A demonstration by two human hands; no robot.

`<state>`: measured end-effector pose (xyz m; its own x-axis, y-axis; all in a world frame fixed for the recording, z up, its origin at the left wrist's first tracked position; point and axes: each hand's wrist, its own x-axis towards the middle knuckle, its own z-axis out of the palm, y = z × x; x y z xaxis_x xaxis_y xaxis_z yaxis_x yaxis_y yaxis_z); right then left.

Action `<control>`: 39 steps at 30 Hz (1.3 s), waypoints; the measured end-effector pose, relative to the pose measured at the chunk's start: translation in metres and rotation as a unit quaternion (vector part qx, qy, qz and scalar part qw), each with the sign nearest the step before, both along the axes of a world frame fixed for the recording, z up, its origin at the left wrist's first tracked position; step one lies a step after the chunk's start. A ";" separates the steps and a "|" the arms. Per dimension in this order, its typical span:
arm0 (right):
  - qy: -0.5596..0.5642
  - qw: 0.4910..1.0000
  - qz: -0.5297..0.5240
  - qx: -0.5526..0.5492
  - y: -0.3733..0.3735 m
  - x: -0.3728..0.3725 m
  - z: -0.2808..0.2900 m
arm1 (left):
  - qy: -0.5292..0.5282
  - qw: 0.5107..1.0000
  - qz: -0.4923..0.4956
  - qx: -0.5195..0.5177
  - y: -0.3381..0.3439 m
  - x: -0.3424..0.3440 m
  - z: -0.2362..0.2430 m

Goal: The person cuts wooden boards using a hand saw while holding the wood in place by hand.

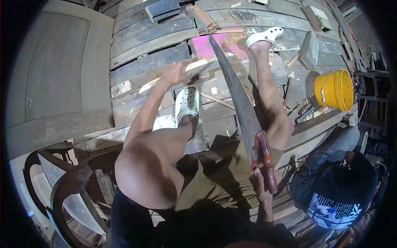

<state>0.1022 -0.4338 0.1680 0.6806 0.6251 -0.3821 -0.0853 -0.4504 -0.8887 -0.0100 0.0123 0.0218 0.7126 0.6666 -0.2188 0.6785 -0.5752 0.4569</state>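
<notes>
My right hand (259, 184) is closed around the red handle (261, 159) of a handsaw, low and right of the middle. The saw's long grey blade (236, 91) slants up and away to the left, its narrow tip near a wooden block (203, 18). A long, pale wooden strip (153, 85) lies slantwise over the floor boards. My left hand (173, 73) grips this strip, fingers wrapped over it and partly hidden. Beyond the left hand, the strip runs right towards the blade; whether the two touch, I cannot tell. My feet wear white clogs (188, 101).
A pink sheet (209, 46) with sawdust lies on the plank floor (149, 53). To the right stands a yellow bucket (331, 91) near wood offcuts (309, 51). A wooden panel (62, 70) and dark curved chair frames (78, 182) occupy the left. Dark printed cloth (339, 194) lies lower right.
</notes>
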 end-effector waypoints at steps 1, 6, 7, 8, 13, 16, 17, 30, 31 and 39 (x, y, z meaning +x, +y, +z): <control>-0.026 0.999 0.022 0.017 -0.005 0.003 -0.007 | 0.001 1.000 -0.001 0.001 0.000 0.002 0.001; -0.089 0.989 0.118 0.008 -0.004 0.004 -0.005 | 0.069 0.993 -0.013 0.097 0.012 -0.002 -0.017; -0.085 0.989 0.121 0.009 -0.004 0.003 -0.007 | 0.119 0.987 -0.014 0.109 0.017 -0.007 -0.021; -0.105 0.989 0.097 0.022 -0.011 0.003 -0.007 | 0.049 0.995 0.002 0.087 0.000 0.013 -0.004; -0.042 0.998 0.049 0.018 0.005 -0.004 -0.021 | 0.037 0.994 -0.016 0.097 0.021 0.004 -0.005; -0.125 0.987 0.092 0.037 0.027 -0.001 -0.023 | 0.071 0.996 -0.009 0.062 0.025 0.010 -0.002; -0.106 0.990 0.085 0.042 0.030 0.000 -0.025 | 0.070 0.996 -0.011 0.062 0.029 0.010 -0.008; -0.107 0.988 0.101 0.035 0.048 0.006 -0.015 | 0.098 0.990 -0.021 0.102 0.032 0.009 -0.012; -0.081 0.992 0.098 0.025 0.048 0.006 -0.014 | 0.143 0.985 -0.013 0.090 0.032 0.012 -0.011; -0.026 0.995 0.099 -0.015 0.050 0.000 0.000 | 0.081 0.992 -0.026 0.092 0.033 -0.001 -0.017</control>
<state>0.1020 -0.3841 0.1678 0.5640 0.7381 -0.3702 0.0535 -0.4801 -0.8756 -0.0107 0.0448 0.0045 0.7124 0.6694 -0.2110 0.7017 -0.6746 0.2290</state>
